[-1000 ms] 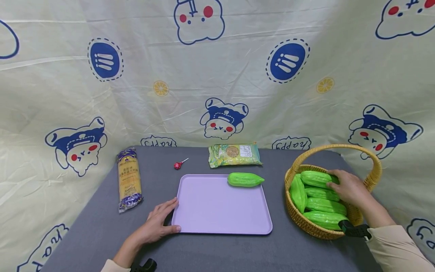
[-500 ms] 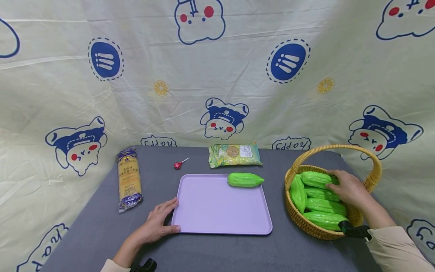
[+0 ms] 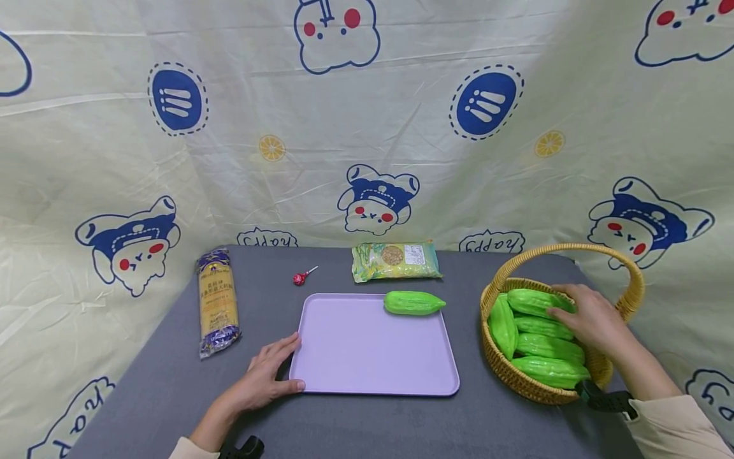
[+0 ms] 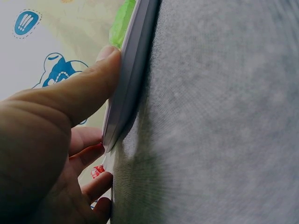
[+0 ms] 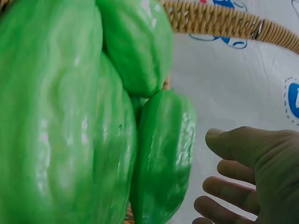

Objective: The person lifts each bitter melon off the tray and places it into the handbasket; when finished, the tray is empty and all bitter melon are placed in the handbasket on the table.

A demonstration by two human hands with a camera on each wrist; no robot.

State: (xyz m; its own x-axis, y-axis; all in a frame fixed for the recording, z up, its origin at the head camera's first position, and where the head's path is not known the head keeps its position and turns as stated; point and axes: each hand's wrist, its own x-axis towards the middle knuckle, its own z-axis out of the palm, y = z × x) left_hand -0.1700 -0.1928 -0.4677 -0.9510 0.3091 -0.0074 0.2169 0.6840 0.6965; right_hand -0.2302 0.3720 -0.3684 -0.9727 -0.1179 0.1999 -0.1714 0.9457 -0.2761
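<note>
My left hand (image 3: 260, 376) touches the lilac tray (image 3: 373, 357) at its near left corner, thumb at the front edge and fingers along the left side. In the left wrist view, the thumb lies against the tray's edge (image 4: 122, 100). One green ridged gourd (image 3: 414, 303) lies across the tray's far right corner. At the right stands a wicker basket (image 3: 497, 368) holding several more such gourds (image 3: 547, 347). My right hand (image 3: 593, 319) reaches over its right side, by the far gourd (image 3: 530, 301). In the right wrist view, a gap separates its loosely bent fingers (image 5: 231, 191) from the nearest gourd (image 5: 166, 154).
A yellow and blue noodle packet (image 3: 218, 303) lies at the far left. Behind the tray are a red lollipop (image 3: 300, 279) and a green and yellow packet (image 3: 395, 262). The basket's tall handle (image 3: 573, 247) arches over it. A printed cloth (image 3: 246, 83) hangs behind the table.
The right hand's wrist and sleeve have shifted slightly toward the right and downward, while its fingers stay near the far gourd. The left hand, tray and basket look unchanged.
</note>
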